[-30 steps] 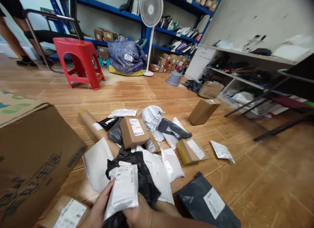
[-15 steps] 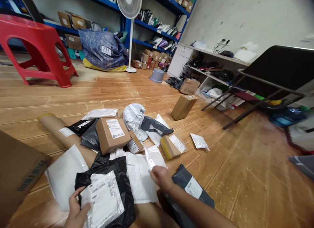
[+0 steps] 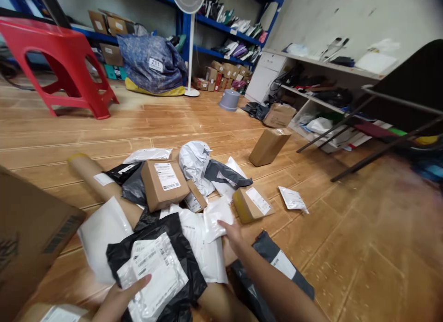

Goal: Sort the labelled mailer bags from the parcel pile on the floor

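Head view: your left hand (image 3: 119, 300) is cut off by the bottom edge. Only the thumb shows, pressed on top of the labelled white packet (image 3: 155, 271); the fingers are hidden under it, so the hold reads as closed on that packet. The packet lies on a black mailer (image 3: 185, 262) low in the frame, just above your lap. Your right hand (image 3: 232, 232) is closed on the lower corner of the small white mailer (image 3: 215, 217), in the middle of the pile. Your forearm covers part of the dark grey mailer (image 3: 265, 244).

The large carton (image 3: 31, 229) stands close on your left and runs out of frame. The cardboard tube (image 3: 90, 174) is partly buried under parcels. The taped box (image 3: 252, 204) sits just beside the right hand. The bare floor (image 3: 363, 248) to your right is open as far as the table legs (image 3: 377, 151).

One second ago both hands held the labelled packet. Half a second ago the right hand was arriving at the small white mailer, which lay flat; it is now bunched and raised at the gripped corner.
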Available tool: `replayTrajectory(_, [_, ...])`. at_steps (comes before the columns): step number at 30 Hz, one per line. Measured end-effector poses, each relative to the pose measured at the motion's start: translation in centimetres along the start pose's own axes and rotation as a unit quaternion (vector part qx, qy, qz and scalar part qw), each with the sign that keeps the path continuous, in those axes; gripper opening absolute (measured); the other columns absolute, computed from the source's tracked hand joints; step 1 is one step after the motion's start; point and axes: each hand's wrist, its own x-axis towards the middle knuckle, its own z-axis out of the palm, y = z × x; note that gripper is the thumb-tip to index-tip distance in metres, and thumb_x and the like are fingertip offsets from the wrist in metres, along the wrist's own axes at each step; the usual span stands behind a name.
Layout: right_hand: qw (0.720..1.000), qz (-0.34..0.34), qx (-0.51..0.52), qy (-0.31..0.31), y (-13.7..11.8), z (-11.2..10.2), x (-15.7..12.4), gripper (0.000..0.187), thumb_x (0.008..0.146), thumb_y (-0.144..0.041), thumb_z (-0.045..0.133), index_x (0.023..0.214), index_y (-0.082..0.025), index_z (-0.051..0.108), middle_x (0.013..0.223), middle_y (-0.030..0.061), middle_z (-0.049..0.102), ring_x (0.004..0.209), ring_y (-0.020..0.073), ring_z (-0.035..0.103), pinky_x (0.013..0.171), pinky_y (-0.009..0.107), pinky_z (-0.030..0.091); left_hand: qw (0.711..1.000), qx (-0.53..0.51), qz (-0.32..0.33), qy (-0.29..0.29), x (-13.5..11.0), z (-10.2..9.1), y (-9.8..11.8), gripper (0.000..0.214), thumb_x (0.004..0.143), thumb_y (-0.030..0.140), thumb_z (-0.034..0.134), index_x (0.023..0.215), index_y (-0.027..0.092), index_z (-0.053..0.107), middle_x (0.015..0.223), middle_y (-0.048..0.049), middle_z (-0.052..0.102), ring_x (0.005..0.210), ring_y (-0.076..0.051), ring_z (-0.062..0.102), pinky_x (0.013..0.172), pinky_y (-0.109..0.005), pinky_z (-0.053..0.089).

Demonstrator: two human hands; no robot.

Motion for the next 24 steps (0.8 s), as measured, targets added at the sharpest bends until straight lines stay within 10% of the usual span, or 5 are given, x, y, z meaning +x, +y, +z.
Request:
replayTrajectory(4, [0.977, -0.196, -0.085, 0.010, -4.1, -0.1, -3.8, 0.054, 0.064, -0.024, 0.064, 0.117, -0.017, 0.056, 0.113, 0.0112, 0.064, 0.106, 0.0308, 0.056, 0.095, 0.043, 0.043, 0.998, -0.055, -0.007, -0.042, -1.8, 1.7, 2.4, 0.041, 0.075, 0.011, 0.069, 0.113, 0.010, 0.056, 0.101, -0.0106, 0.072, 0.101, -0.027, 0.065, 0.104, -0.042, 0.044])
replayTrajectory(9, [0.650, -0.593, -0.436, -0.190, -3.2, 2.6, -11.3, 0.063, 0.071, 0.000, 0.049, 0.130, -0.022, 0.049, 0.077, 0.0042, 0.065, 0.052, 0.0198, 0.054, 0.048, 0.033, 0.037, 0.998, -0.048, 0.037, -0.012, -0.9, 3.3, 2.6, 0.037, 0.079, 0.015, 0.065, 0.114, 0.007, 0.056, 0.100, -0.0142, 0.072, 0.096, -0.028, 0.067, 0.096, -0.042, 0.049])
replayTrajectory(12, [0.576, -0.620, -0.494, -0.199, -0.9, 4.5, -13.7, 0.068, 0.067, 0.001, 0.052, 0.134, -0.012, 0.041, 0.074, 0.0045, 0.063, 0.045, 0.0188, 0.048, 0.043, 0.035, 0.028, 0.997, -0.051, 0.061, -0.010, -0.1, 3.4, 1.6, 0.042, 0.080, 0.014, 0.064, 0.121, 0.009, 0.053, 0.102, -0.0134, 0.071, 0.098, -0.026, 0.066, 0.095, -0.039, 0.049])
replayTrajectory(18, [0.610, -0.583, -0.465, -0.268, -0.2, 4.5, -13.3, 0.075, 0.063, -0.006, 0.055, 0.137, -0.009, 0.039, 0.082, 0.0075, 0.063, 0.054, 0.0188, 0.051, 0.046, 0.033, 0.031, 0.997, -0.061, 0.053, -0.015, -0.1, 3.1, 1.1, 0.046, 0.083, 0.017, 0.062, 0.126, 0.008, 0.048, 0.113, -0.0169, 0.067, 0.099, -0.027, 0.066, 0.089, -0.039, 0.052])
replayTrajectory(24, [0.833, -0.447, -0.118, -0.303, -6.4, 2.6, -9.2, 0.021, 0.085, -0.030, 0.055, 0.079, -0.023, 0.074, 0.065, 0.0013, 0.044, 0.059, 0.0143, 0.049, 0.052, 0.026, 0.037, 0.998, -0.036, 0.047, -0.034, 0.5, 0.6, 2.6, 0.044, 0.074, 0.022, 0.071, 0.115, 0.010, 0.059, 0.111, -0.0136, 0.068, 0.103, -0.029, 0.064, 0.102, -0.043, 0.044])
